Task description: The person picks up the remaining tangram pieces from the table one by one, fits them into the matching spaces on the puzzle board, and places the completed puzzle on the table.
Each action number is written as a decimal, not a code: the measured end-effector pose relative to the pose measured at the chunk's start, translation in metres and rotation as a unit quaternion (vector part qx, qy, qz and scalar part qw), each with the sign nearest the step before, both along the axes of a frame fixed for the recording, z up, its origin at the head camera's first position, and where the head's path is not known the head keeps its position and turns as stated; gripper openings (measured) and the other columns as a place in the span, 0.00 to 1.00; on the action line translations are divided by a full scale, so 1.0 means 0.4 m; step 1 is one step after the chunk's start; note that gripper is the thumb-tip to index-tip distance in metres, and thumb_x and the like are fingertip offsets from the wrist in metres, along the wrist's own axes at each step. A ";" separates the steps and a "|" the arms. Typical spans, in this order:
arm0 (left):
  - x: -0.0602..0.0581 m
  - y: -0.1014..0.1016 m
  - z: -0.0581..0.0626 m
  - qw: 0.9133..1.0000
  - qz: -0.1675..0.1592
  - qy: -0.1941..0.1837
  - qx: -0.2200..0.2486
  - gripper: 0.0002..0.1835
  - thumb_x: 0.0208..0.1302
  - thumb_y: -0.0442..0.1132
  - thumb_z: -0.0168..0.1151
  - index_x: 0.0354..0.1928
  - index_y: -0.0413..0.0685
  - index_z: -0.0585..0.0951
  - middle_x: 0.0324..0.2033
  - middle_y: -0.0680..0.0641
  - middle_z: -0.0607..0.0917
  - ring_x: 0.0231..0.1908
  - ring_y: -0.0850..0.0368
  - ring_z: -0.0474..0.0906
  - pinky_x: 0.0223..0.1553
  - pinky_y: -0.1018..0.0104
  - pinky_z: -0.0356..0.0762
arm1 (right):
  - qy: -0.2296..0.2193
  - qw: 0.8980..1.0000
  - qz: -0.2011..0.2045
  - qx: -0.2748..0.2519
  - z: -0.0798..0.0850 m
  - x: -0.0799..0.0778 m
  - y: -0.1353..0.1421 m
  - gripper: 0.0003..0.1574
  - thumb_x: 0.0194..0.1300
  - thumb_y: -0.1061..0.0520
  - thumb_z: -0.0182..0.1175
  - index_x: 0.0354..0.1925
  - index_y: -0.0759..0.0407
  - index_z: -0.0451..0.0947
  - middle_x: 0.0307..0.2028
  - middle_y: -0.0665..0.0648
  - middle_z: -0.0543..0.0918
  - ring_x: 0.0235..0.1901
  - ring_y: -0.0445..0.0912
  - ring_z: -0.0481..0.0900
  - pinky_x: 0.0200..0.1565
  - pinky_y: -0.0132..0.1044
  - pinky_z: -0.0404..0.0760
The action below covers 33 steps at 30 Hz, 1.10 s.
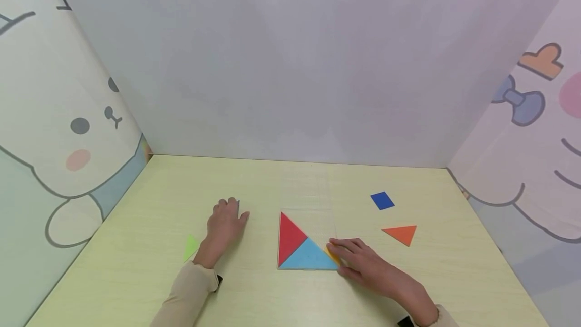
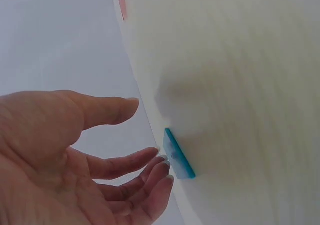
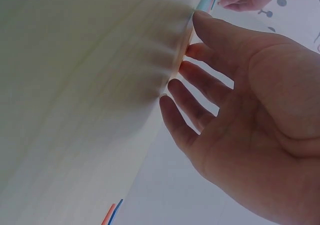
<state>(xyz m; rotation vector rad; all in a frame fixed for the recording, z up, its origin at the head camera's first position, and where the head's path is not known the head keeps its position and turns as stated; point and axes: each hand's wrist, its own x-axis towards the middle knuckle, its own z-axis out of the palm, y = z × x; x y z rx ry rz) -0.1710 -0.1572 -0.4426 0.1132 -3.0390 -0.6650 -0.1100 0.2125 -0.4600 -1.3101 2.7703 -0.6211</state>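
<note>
My left hand point(image 1: 224, 226) reaches over a teal tangram piece point(image 2: 179, 155), which peeks out beside its fingertips in the head view. Its thumb stands apart and the other fingertips are at the piece's edge. With extended fingers, my right hand point(image 1: 369, 267) touches a yellow tangram piece point(image 1: 334, 255), mostly covered by those fingers. That piece borders the large light blue triangle point(image 1: 308, 258), near its right corner. A large red triangle point(image 1: 290, 238) adjoins the blue one on the left. Both large triangles lie flat in the middle of the table.
A light green piece point(image 1: 190, 247) lies left of my left forearm. To the right are a dark blue piece point(image 1: 383, 200) and an orange triangle point(image 1: 402, 234). The pale table point(image 1: 254, 296) meets a plain back wall point(image 1: 295, 64) and cartoon-printed side panels point(image 1: 41, 95).
</note>
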 end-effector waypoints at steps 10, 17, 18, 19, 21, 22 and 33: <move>-0.012 -0.023 -0.005 0.999 0.020 -0.032 0.009 0.24 0.72 0.43 0.63 0.51 0.25 0.70 0.44 0.29 0.72 0.46 0.33 0.73 0.37 0.42 0.78 | 0.001 1.000 0.000 -0.002 0.000 0.000 0.003 0.33 0.72 0.58 0.64 0.72 0.63 0.70 0.68 0.61 0.74 0.60 0.55 0.73 0.56 0.47 0.80; -0.019 -0.032 -0.004 0.998 0.028 -0.047 0.009 0.24 0.73 0.40 0.63 0.52 0.22 0.68 0.44 0.28 0.72 0.47 0.32 0.73 0.39 0.41 0.79 | -0.027 1.000 -0.010 0.005 0.006 0.001 0.001 0.33 0.74 0.57 0.62 0.73 0.62 0.69 0.69 0.60 0.73 0.61 0.54 0.72 0.58 0.47 0.79; -0.020 -0.033 -0.004 0.998 0.029 -0.051 0.006 0.23 0.73 0.40 0.62 0.52 0.22 0.68 0.44 0.28 0.72 0.47 0.33 0.73 0.38 0.42 0.79 | -0.031 0.999 -0.011 0.006 0.007 0.001 0.001 0.33 0.74 0.57 0.62 0.73 0.62 0.69 0.70 0.60 0.72 0.61 0.54 0.72 0.58 0.47 0.79; -0.022 -0.033 -0.004 0.998 0.029 -0.055 0.004 0.23 0.73 0.39 0.62 0.52 0.22 0.68 0.44 0.28 0.72 0.47 0.33 0.73 0.38 0.42 0.79 | -0.032 0.999 -0.011 0.006 0.008 0.002 0.001 0.33 0.74 0.57 0.62 0.73 0.62 0.69 0.70 0.60 0.72 0.62 0.54 0.72 0.58 0.47 0.79; -0.024 -0.034 -0.003 0.998 0.029 -0.061 0.001 0.22 0.74 0.38 0.62 0.51 0.23 0.68 0.43 0.29 0.72 0.47 0.33 0.74 0.38 0.42 0.79 | -0.029 1.000 -0.011 0.007 0.009 0.003 0.000 0.33 0.74 0.57 0.62 0.73 0.62 0.69 0.70 0.60 0.72 0.61 0.54 0.72 0.58 0.47 0.79; -0.024 -0.034 -0.003 0.998 0.030 -0.063 0.001 0.21 0.74 0.38 0.62 0.50 0.23 0.68 0.42 0.29 0.72 0.47 0.33 0.74 0.38 0.42 0.79 | -0.026 1.000 -0.010 0.007 0.009 0.003 0.000 0.33 0.74 0.57 0.62 0.73 0.62 0.69 0.70 0.60 0.73 0.61 0.54 0.72 0.58 0.47 0.79; -0.025 -0.035 0.002 0.995 0.060 -0.083 0.020 0.26 0.73 0.39 0.64 0.49 0.17 0.68 0.39 0.29 0.72 0.43 0.35 0.73 0.37 0.45 0.81 | -0.027 1.000 -0.008 0.007 0.008 0.002 0.000 0.33 0.74 0.57 0.62 0.73 0.62 0.68 0.70 0.60 0.72 0.62 0.55 0.72 0.58 0.47 0.79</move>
